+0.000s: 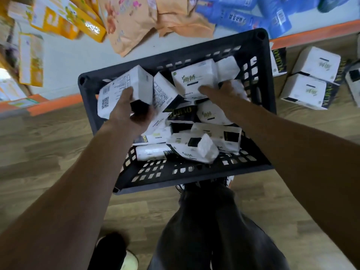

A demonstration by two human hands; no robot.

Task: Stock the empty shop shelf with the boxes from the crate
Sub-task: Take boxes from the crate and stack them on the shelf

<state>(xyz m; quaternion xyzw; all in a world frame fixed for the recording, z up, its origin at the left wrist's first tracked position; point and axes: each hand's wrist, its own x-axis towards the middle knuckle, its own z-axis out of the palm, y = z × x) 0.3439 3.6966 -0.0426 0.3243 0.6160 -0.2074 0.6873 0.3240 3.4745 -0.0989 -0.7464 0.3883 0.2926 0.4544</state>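
A dark plastic crate (269, 75) stands on the wooden floor below me, holding several white tissue packs with black ends. My left hand (128, 112) is shut on one white pack (116, 88), lifted at the crate's left side with its barcode face up. My right hand (220, 94) reaches into the crate's far side and closes its fingers around another white pack (192, 80) with green lettering. Three matching packs (311, 78) sit stacked on the low shelf to the right.
An orange-edged shelf board (58, 103) runs behind the crate, with yellow boxes (64, 22), peach bags (136, 22) and blue packs (253, 14) on the pale shelf above. My legs and shoes (204, 221) are just behind the crate.
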